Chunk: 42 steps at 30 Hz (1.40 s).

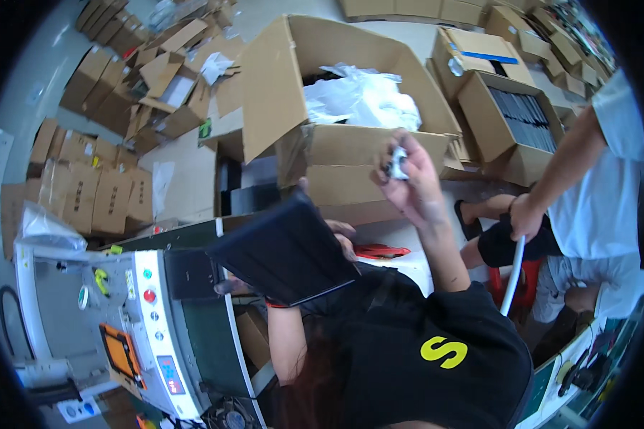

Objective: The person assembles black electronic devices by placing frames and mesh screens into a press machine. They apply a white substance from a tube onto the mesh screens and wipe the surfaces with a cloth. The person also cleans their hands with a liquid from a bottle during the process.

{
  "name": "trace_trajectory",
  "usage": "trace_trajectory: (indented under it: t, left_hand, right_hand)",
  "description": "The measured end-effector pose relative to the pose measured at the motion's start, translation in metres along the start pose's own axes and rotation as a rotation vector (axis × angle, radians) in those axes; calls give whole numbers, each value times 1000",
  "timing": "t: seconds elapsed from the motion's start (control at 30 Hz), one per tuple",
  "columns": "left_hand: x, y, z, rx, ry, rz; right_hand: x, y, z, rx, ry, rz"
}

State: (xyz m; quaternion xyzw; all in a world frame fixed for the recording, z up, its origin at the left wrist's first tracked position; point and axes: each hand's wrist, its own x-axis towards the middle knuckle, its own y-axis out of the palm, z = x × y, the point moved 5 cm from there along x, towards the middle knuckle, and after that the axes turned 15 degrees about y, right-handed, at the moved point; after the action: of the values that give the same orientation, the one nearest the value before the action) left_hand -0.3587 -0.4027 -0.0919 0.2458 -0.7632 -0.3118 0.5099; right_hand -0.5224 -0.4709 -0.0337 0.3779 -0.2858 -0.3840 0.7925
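My left hand (346, 242) holds a flat black rectangular panel (286, 247), tilted in front of my body. The panel covers most of that hand, and only some fingers show past its edges. What kind of device or cover the panel is, I cannot make out. Raised to the right, in front of a large open carton (365, 146), is my right hand (416, 182). Its fingers are closed on a small crumpled white wad (398, 163), apart from the panel. Whether the wad is cloth or tissue does not show.
White plastic wrapping (365, 96) fills the carton. At left stands a white machine with buttons (150, 314), and an orange-framed piece (124, 354) lies in it. A person in a light shirt (587, 200) is close on the right, gripping a white pole (514, 279). A red item (381, 251) lies behind the panel.
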Motion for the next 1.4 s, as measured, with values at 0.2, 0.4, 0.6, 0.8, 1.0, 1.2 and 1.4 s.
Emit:
trace_trajectory:
  t: [0.2, 0.4, 0.6, 0.8, 1.0, 1.2, 1.4]
  left_hand:
    - [1, 9, -2, 54, 90, -248]
    - [35, 19, -5, 176, 280, -586]
    - [44, 21, -4, 231, 341, -564]
    - [27, 9, 3, 157, 244, -451]
    - [11, 5, 7, 219, 232, -483]
    - [8, -1, 10, 330, 206, -542]
    - [-7, 2, 3, 561, 123, -544]
  right_hand:
    - [-5, 0, 7, -375, -90, 41]
    - [-2, 11, 26, -681, -179, -297]
    - [7, -4, 14, -200, 89, -197]
    - [-6, -3, 27, -337, -51, -197]
    - [6, 26, 28, -580, -33, -85]
    - [15, 23, 14, -481, 17, -154]
    - [26, 32, 14, -798, -85, -297]
